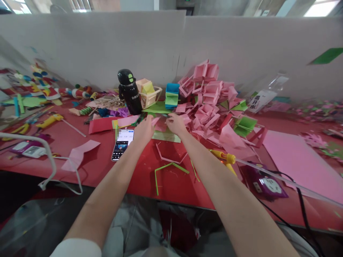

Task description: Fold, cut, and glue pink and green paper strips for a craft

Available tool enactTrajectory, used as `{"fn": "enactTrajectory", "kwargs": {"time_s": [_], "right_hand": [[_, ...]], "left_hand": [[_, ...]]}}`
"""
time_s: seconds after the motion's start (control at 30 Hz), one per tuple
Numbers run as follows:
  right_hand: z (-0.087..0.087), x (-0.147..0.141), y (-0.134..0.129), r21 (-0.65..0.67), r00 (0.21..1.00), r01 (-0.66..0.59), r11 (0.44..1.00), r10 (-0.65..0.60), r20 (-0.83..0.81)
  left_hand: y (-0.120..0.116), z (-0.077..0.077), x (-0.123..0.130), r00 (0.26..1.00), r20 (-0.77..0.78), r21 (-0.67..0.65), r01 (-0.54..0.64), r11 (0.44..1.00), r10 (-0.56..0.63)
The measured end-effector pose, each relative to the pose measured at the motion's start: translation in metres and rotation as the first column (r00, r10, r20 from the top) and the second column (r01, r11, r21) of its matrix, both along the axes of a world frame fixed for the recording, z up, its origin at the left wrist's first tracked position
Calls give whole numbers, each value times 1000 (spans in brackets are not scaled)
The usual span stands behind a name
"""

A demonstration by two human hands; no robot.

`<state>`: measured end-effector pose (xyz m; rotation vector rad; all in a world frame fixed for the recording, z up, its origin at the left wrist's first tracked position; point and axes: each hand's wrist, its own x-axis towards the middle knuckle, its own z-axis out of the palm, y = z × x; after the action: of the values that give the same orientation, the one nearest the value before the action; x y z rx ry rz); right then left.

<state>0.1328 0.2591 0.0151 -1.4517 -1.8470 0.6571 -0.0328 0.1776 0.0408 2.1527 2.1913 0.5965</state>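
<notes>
Both my arms reach over the red table to its middle. My left hand [146, 127] is closed, with a small piece of pink paper [154, 121] at its fingertips. Across from it, my right hand [176, 124] has its fingers bent together at the edge of the pink paper pile; what they pinch, if anything, is too small to make out. Between the hands lie more pink paper pieces [160, 125] and a pale green sheet [166, 136]. Closer to me are a bent pink strip [171, 159] and a bent green strip [171, 165].
Folded pink paper shapes [206, 91] are heaped behind my right hand. A black bottle [130, 93] stands back left, above a phone [123, 144]. Yellow glue guns [223, 157] [50, 120] lie on both sides. A purple power socket [265, 181] with cords sits at right, near a clear bottle [269, 92].
</notes>
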Motion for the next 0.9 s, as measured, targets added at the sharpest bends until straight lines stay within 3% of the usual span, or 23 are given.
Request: {"fn": "enactTrajectory", "kwargs": {"time_s": [0.17,0.3,0.53,0.67,0.9], "right_hand": [[-4,-1,0,-11,999,-5,1000,4,-51],[-5,-1,-1,-20,995,-15,1000,13,-100],[-5,-2,0,-29,988,-9,1000,4,-156],[-4,-3,0,-41,986,-11,999,4,-168],[-2,-3,0,-50,987,-9,999,1,-160]], "left_hand": [[0,-13,13,984,-111,-16,141,990,-142],[3,-20,21,969,-203,-49,133,990,-140],[7,-14,38,983,-178,-78,25,997,-38],[9,-18,42,988,-157,-81,-11,997,-2],[13,-28,31,999,40,-81,-15,997,19]]}}
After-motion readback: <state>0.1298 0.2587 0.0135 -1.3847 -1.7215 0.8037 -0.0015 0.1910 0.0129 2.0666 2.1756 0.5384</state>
